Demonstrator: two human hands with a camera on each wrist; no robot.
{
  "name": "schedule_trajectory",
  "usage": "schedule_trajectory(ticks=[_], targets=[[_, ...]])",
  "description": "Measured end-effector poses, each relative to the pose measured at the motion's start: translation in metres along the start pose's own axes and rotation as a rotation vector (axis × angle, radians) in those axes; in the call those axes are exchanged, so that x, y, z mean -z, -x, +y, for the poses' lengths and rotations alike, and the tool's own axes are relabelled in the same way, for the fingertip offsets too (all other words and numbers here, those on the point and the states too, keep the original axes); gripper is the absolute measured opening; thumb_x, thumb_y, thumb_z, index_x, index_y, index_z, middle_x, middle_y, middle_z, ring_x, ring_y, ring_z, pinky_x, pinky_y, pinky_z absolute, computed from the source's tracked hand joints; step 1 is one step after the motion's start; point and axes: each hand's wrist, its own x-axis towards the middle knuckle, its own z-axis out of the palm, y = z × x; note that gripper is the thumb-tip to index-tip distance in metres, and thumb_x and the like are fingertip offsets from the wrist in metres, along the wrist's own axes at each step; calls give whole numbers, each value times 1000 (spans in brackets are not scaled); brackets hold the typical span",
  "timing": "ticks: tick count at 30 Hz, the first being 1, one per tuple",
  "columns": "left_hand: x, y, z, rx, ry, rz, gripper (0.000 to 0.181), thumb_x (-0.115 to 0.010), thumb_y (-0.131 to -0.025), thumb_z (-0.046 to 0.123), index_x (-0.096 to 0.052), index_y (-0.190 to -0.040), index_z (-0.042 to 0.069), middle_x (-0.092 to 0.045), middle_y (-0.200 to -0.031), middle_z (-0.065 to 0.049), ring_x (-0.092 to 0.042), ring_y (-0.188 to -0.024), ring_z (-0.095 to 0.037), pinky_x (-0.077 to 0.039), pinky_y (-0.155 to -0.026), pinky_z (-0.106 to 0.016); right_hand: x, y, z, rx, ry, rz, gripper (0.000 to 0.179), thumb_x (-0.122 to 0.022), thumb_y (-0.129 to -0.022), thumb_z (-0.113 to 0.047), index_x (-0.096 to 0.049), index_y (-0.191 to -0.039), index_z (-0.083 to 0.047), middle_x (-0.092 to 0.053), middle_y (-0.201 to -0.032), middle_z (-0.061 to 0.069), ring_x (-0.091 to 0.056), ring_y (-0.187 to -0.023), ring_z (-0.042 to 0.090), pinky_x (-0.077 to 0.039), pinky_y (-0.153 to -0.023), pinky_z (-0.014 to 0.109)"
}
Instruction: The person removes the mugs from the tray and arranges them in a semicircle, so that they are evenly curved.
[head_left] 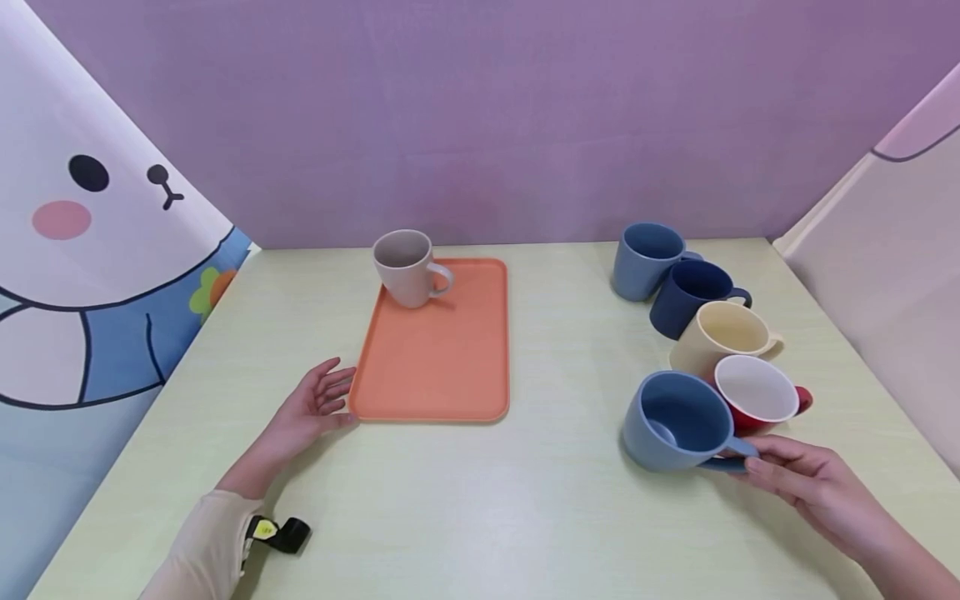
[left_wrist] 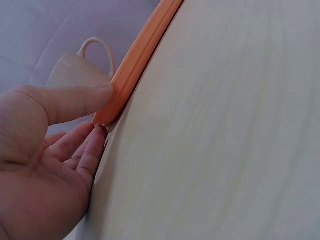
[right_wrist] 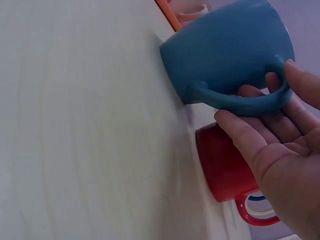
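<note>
My left hand (head_left: pixel 311 407) is at the near left corner of an orange tray (head_left: pixel 442 367). In the left wrist view, the thumb lies against the tray's rim (left_wrist: pixel 135 65) and the fingertips meet its corner from the other side. A light grey mug (head_left: pixel 406 271) stands at the tray's far left, its handle pointing right. On the right, my right hand (head_left: pixel 813 483) pinches the handle of a blue mug (head_left: pixel 667 433), which is upright. Fingers pass through the handle in the right wrist view, with the thumb on its upper end.
Behind the held mug, a red mug with a white inside (head_left: pixel 757 392), a cream mug (head_left: pixel 723 333), a navy mug (head_left: pixel 686 296) and another blue mug (head_left: pixel 647 260) stand close together in a row. A purple cloth (head_left: pixel 480 125) hangs behind the table (head_left: pixel 450 517).
</note>
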Motion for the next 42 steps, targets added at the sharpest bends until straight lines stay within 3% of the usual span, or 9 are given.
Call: schedule_trajectory(ticks=[3,8,14,17,23,28,36,39,42], targets=[[0,0,1,-7,-4,2,87,-64,-87,-15,-9,-154,-8,-30,-152,-33,-45,-132,-26,-44,-95,-13,1,1,-6,-42,136,46,51,-34,-99,18,-66,-129,-9,-68,-121,-1,-68,-106,13,-53,-89,21],[-1,0,3,-3,10,0,87,-63,-87,-17,-8,-154,-7,-29,-153,-33,-34,-136,-47,-46,-95,-16,2,5,-20,-121,484,131,44,-45,-98,14,-66,-128,-10,-72,-115,-3,-68,-101,9,-52,-82,17],[-1,1,1,-8,-6,4,87,-64,-88,-14,-9,-154,-7,-29,-152,-34,-43,-133,-33,-46,-94,-15,0,8,-37,-53,727,125,39,-47,-96,17,-60,-130,2,-70,-119,-1,-67,-104,7,-53,-82,17],[0,1,0,-15,-19,6,87,-65,-87,-13,-10,-154,-7,-30,-152,-34,-45,-132,-28,-44,-95,-13,0,7,-44,-2,730,85,42,-45,-94,21,-58,-131,5,-69,-123,0,-65,-109,6,-52,-84,16],[0,1,-1,-8,-8,2,86,-64,-88,-13,-9,-154,-7,-30,-153,-33,-37,-135,-45,-44,-95,-14,-2,2,-58,85,628,13,48,-42,-90,29,-56,-130,9,-68,-127,6,-64,-115,8,-52,-88,17],[0,2,0,-1,-15,6,87,-64,-88,-14,-9,-154,-7,-30,-153,-32,-37,-135,-44,-44,-95,-13,-9,-10,-73,125,666,-10,46,-44,-88,31,-56,-127,10,-70,-121,11,-67,-110,12,-53,-86,18],[-1,2,1,-5,-1,4,86,-63,-88,-15,-8,-154,-7,-29,-153,-33,-36,-136,-45,-44,-95,-13,-20,-42,-91,222,700,-135,49,-47,-85,33,-55,-128,10,-67,-124,10,-70,-103,16,-54,-85,20],[-1,2,1,-4,1,7,87,-63,-88,-15,-8,-154,-6,-30,-153,-33,-38,-135,-42,-43,-96,-13,-23,-54,-94,225,675,-175,52,-47,-85,32,-55,-130,8,-67,-126,8,-68,-104,14,-57,-79,23],[-1,2,1,-2,5,8,87,-62,-87,-16,-8,-154,-6,-29,-153,-32,-36,-136,-44,-43,-96,-13,-29,-65,-98,182,700,-177,50,-50,-87,28,-58,-130,4,-68,-123,5,-71,-94,16,-60,-69,30]])
